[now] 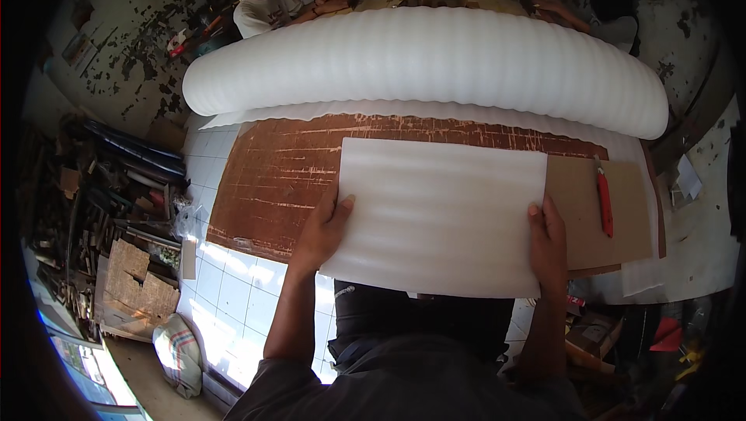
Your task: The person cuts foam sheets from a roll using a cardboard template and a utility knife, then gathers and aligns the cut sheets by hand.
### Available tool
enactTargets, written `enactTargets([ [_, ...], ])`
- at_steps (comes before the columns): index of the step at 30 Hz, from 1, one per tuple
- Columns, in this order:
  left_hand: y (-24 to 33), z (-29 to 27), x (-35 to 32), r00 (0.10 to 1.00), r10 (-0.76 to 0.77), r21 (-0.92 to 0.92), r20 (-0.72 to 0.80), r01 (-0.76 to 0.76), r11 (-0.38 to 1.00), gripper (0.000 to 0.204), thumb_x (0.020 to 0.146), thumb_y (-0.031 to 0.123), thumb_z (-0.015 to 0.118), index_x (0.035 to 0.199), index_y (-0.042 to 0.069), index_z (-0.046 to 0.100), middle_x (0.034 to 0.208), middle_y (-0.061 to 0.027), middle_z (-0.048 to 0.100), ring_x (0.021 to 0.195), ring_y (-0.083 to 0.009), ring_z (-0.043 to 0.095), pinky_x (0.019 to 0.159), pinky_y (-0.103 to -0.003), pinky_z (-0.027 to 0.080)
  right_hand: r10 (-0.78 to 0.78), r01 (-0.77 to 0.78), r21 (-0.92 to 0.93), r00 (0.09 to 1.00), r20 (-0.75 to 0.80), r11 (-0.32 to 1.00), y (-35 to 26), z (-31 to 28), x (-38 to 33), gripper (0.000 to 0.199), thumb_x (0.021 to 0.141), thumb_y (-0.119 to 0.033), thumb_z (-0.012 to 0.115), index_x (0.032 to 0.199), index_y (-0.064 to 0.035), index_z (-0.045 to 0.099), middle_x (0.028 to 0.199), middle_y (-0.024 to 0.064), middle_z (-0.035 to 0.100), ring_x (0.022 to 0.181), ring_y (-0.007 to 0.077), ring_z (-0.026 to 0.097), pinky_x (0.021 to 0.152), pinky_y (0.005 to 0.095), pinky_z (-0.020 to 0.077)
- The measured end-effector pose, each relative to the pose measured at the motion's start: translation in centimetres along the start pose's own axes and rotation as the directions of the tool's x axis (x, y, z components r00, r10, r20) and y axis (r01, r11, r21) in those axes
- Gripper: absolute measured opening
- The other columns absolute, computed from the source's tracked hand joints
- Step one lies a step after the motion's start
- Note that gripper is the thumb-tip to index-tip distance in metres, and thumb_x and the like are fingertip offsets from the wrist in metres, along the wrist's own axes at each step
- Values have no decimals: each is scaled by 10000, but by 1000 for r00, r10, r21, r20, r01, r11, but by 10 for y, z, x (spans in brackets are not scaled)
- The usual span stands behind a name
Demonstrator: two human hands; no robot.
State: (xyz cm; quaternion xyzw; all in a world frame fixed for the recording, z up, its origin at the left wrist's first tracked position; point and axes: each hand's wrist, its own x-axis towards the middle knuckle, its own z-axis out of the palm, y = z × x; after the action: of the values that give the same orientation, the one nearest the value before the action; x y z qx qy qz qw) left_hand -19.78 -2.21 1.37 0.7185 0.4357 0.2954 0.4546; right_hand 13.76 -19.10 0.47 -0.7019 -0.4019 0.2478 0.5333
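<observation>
Between my hands I hold a rectangular white foam sheet [443,219] over the near edge of a worn brown board [268,176]. My left hand [325,228] grips the sheet's left edge, thumb on top and fingers beneath. On the opposite edge my right hand [548,236] has the same hold. A flat tan cardboard piece [571,238] lies on the board to the right, partly hidden by the sheet. On that cardboard rests a red utility knife [604,200]. Beyond the board stretches a large roll of white foam [427,60], its loose end under it.
Two people [268,5] sit beyond the roll at the left, and another person [614,9] at the right. Scrap wood [78,188] is heaped at the far left, near broken board pieces [136,285] and a white sack [177,355]. A cardboard box [594,332] stands at the lower right.
</observation>
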Motion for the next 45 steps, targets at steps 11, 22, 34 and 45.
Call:
enactTargets([
  [11,14,-2,-8,984,-158,-379,87,179,908,541,1101,215,530,1577,-14,411,1468,-157,579,1345,-209,538,1126,-336,417,94,-108,265,993,67,958,-3,-1,-2,503,1124,-277,516,1537,9,485,1365,120,649,1224,170,590,1083,334,441],
  [22,13,24,-10,953,-281,-628,116,289,722,686,1092,378,573,1599,-44,382,1555,-188,509,1432,-223,470,1194,-320,336,214,-226,254,974,73,940,-12,12,-9,712,1079,-506,568,1579,-13,451,1557,181,529,1427,251,495,1194,374,348],
  [34,30,5,-23,932,-360,-545,-50,277,791,808,1025,549,597,1526,-67,450,1439,-235,574,1333,-266,545,1142,-351,386,105,-106,325,994,21,940,-12,11,-10,587,1065,-307,613,1539,10,475,1485,159,577,1364,228,540,1162,374,389],
  [45,23,12,-19,926,-377,-611,-33,280,740,778,1014,556,591,1478,-63,499,1362,-220,629,1236,-258,615,1062,-356,462,169,-188,527,982,83,829,-12,11,-4,630,996,-281,670,1510,29,481,1396,157,608,1271,210,584,1092,350,439],
])
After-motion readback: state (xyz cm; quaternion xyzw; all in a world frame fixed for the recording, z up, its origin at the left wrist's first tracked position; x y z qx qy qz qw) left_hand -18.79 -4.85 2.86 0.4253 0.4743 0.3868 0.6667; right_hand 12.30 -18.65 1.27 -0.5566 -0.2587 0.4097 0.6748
